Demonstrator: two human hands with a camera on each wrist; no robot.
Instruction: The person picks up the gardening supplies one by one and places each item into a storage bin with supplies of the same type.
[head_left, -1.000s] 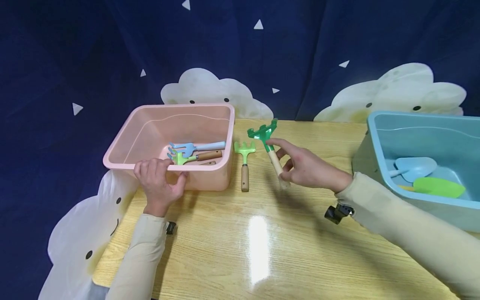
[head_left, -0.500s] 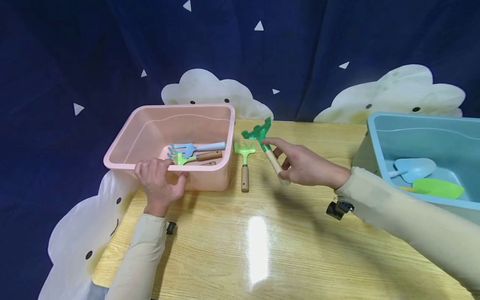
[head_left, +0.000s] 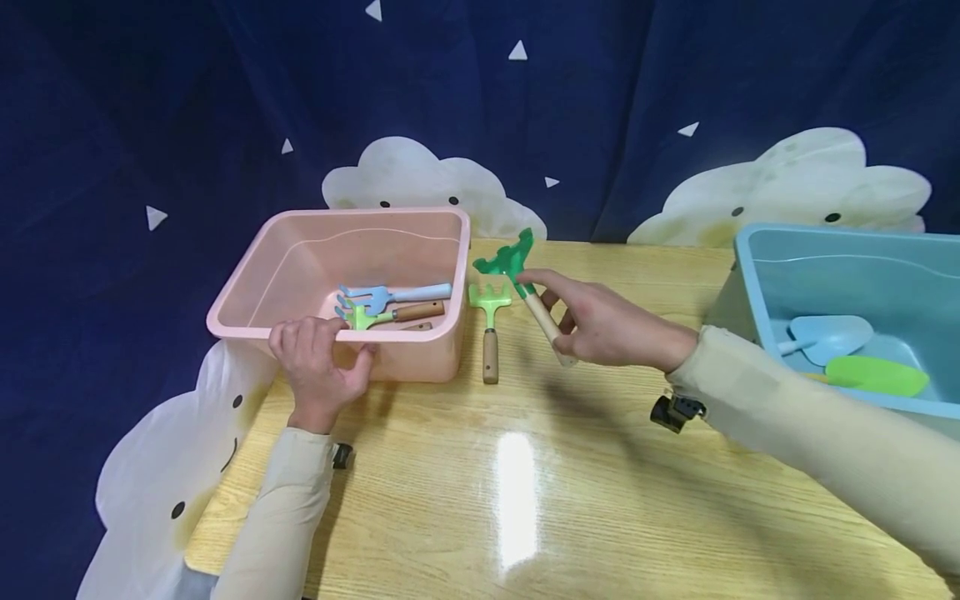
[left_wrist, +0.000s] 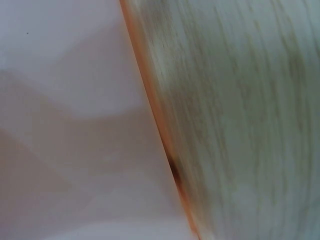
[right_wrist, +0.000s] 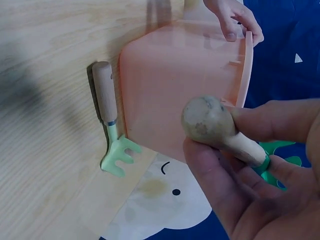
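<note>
In the head view my right hand (head_left: 607, 323) holds a dark green toy hand rake (head_left: 514, 257) by its pale wooden handle, above the table and tilted with its head up and left. The right wrist view shows thumb and fingers around the handle (right_wrist: 207, 120), its butt end toward the camera. My left hand (head_left: 318, 362) grips the near rim of a pink bin (head_left: 420, 357), fingers over the edge and thumb outside. Inside the bin lie a blue hand fork (head_left: 375, 297), a light green rake with a brown handle (head_left: 405, 312) and part of another handle.
A light green hand rake (head_left: 490, 333) lies on the wooden table (head_left: 435, 500), just right of the pink bin. At the far right stands a blue bin (head_left: 757, 308) holding a light blue trowel (head_left: 832, 335) and a green trowel (head_left: 877, 375). A dark blue curtain (head_left: 600, 108) hangs behind.
My right hand has moved slightly left with the dark green rake, whose head now sits nearer the pink bin and the light green rake. The left hand has stayed on the rim.
</note>
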